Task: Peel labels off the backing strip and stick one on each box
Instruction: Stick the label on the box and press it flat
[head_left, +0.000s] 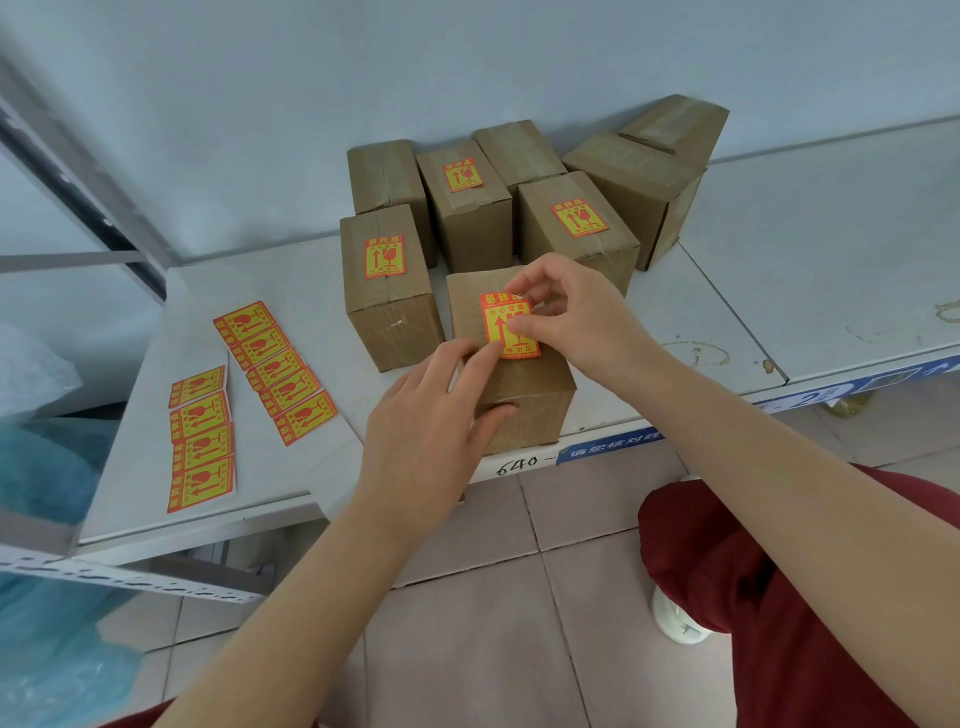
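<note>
The red-and-yellow label (508, 325) lies on top of the nearest box (524, 400), which stands at the front edge of the counter (727, 312). The right hand (576, 312) pinches the label's upper right edge, while the left hand (421, 415), its fingers nearly straight, presses the lower left corner with the forefinger. At 9 o'clock from this box two backing strips (275, 371) of labels lie flat, and from 11 to 1 o'clock stand more boxes (387, 291), three of them labelled on top.
</note>
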